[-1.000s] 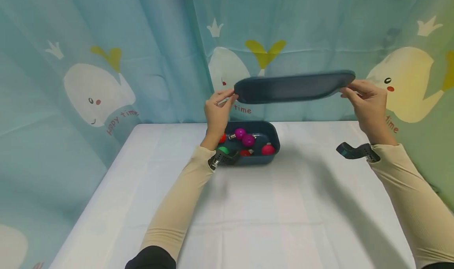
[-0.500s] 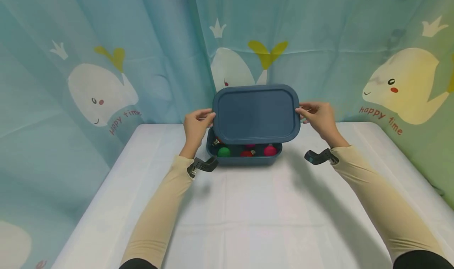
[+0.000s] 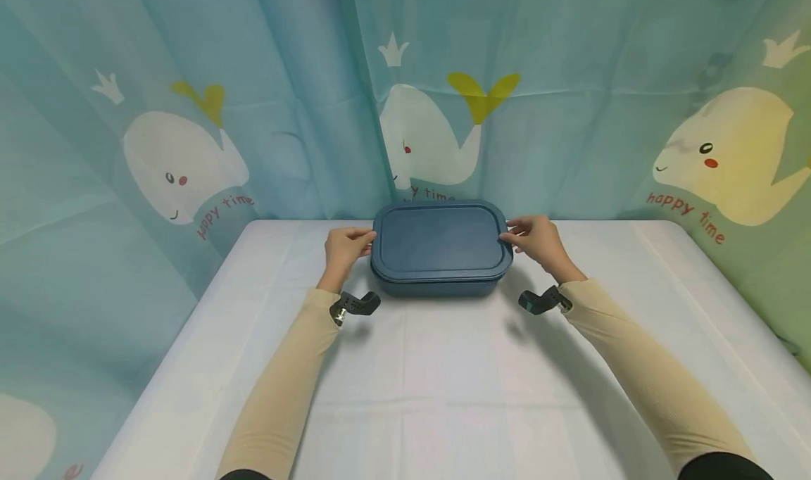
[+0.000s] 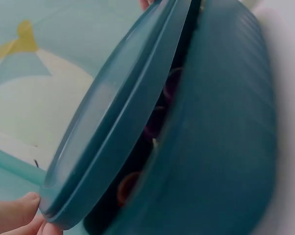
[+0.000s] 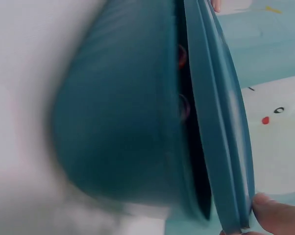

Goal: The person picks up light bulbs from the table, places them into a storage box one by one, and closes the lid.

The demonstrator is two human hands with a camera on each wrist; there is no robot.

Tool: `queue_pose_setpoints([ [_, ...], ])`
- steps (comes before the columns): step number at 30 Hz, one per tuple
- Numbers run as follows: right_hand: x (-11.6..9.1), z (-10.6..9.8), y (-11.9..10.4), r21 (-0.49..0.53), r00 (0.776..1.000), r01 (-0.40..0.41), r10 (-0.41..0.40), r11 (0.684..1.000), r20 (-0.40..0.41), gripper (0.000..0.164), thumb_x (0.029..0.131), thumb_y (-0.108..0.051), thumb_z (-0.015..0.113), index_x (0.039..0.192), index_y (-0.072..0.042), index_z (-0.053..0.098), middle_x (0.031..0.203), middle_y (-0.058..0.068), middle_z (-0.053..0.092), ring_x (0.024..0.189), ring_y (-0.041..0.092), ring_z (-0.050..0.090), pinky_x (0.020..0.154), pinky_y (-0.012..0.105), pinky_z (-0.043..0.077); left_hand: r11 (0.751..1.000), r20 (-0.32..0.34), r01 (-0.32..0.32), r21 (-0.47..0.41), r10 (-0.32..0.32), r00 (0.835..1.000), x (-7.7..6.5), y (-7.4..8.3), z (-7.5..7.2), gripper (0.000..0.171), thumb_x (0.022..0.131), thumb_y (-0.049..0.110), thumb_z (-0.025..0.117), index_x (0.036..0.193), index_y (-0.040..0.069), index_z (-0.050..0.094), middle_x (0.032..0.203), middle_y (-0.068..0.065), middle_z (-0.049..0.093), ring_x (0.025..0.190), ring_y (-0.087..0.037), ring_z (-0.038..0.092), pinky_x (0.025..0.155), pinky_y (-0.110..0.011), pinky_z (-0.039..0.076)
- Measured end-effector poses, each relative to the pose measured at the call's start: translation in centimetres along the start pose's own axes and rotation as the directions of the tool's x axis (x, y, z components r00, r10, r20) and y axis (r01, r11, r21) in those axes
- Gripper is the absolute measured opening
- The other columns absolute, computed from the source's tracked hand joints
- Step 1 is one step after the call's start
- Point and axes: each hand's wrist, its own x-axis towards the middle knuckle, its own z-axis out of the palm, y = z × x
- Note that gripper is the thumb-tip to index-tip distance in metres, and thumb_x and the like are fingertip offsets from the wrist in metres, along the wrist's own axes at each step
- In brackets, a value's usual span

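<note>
A dark blue rounded rectangular lid [image 3: 442, 239] hangs close over a matching box [image 3: 437, 288] near the table's far edge. My left hand [image 3: 345, 249] pinches the lid's left end between thumb and fingers. At the opposite end, my right hand [image 3: 537, 242] pinches the lid the same way. Both wrist views show a narrow gap between lid and box rim. Through it, parts of round ornaments show: a purple one [image 4: 172, 84] and an orange-red one [image 4: 129, 187] in the left wrist view. The head view hides the box's inside under the lid.
A white cloth covers the table [image 3: 443, 381]. Directly behind its far edge hangs a blue-green curtain [image 3: 304, 114] printed with whales. A dark camera mount [image 3: 360, 304] sticks out from the left wrist, and another mount [image 3: 538, 301] from the right.
Both hands have brought the lid down and to the left, from tilted up in the air to nearly level over the box. The ornaments seen earlier from above are now covered.
</note>
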Motion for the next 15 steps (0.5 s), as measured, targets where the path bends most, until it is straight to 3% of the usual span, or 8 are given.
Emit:
queue_pose_setpoints([
  [6, 0.0, 0.9, 0.8, -0.009, 0.999, -0.035, 0.035, 0.999, 0.040, 0.042, 0.088, -0.016, 0.065, 0.120, 0.010, 0.058, 0.107, 0.029, 0.065, 0.073, 0.020, 0.066, 0.075, 0.045, 0.058, 0.999, 0.006, 0.040, -0.004, -0.040, 0.999, 0.3, -0.9, 0.3, 0.027, 0.086, 0.017, 0.068, 0.107, 0.000, 0.070, 0.109, -0.019, 0.069, 0.063, 0.000, 0.061, 0.069, -0.019, 0.058],
  [10, 0.0, 1.2, 1.0, -0.042, 0.997, -0.049, 0.051, 0.998, 0.059, 0.042, 0.088, -0.018, 0.065, 0.120, 0.009, 0.058, 0.108, 0.028, 0.065, 0.070, 0.018, 0.067, 0.071, 0.039, 0.059, 0.999, 0.007, 0.043, 0.014, -0.043, 0.999, 0.3, -1.2, 0.3, 0.026, 0.087, 0.017, 0.068, 0.106, 0.000, 0.070, 0.108, -0.019, 0.068, 0.064, -0.002, 0.062, 0.070, -0.020, 0.058],
  [15, -0.1, 1.5, 0.8, -0.061, 0.995, -0.051, 0.055, 0.997, 0.077, 0.044, 0.088, -0.019, 0.065, 0.120, 0.009, 0.058, 0.111, 0.029, 0.063, 0.076, 0.026, 0.069, 0.066, 0.031, 0.058, 0.998, -0.012, 0.026, 0.065, -0.025, 1.000, 0.4, -1.4, 0.3, 0.025, 0.086, 0.018, 0.068, 0.103, 0.001, 0.071, 0.105, -0.019, 0.070, 0.063, -0.003, 0.062, 0.067, -0.019, 0.058],
])
